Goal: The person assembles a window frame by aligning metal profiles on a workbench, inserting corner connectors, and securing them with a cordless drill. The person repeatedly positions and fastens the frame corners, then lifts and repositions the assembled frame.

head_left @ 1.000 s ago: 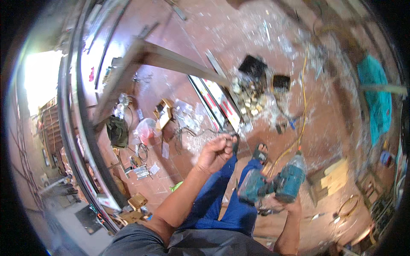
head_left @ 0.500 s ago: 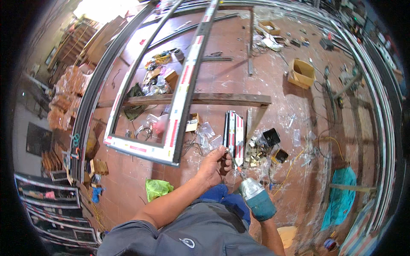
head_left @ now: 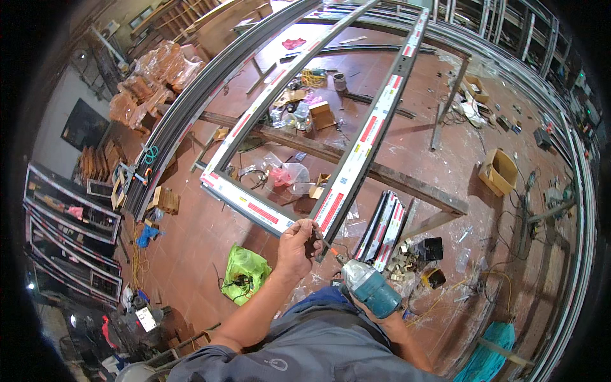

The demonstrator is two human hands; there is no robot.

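Note:
My right hand [head_left: 386, 319] is wrapped round a teal and silver cordless driver [head_left: 369, 286]. Its long bit [head_left: 336, 254] with an orange-red collar points up and left toward my left hand. The fingers of my left hand [head_left: 298, 247] are pinched together at the bit's tip; what sits between them is too small to make out. That hand is at the near corner of a long metal frame [head_left: 254, 209] covered in white and red protective tape. Whether the fingers touch the frame I cannot tell.
The frame lies on a wooden trestle beam [head_left: 407, 181]. Below are taped profiles [head_left: 382, 223], loose metal pieces and black containers [head_left: 430, 249]. A green bag [head_left: 246, 272] lies on the floor to the left, a cardboard box [head_left: 498, 172] to the right. Long profiles line both sides.
My view has turned, so the frame now appears further right. My left hand and the driver have come from open space beside the frame to its near corner.

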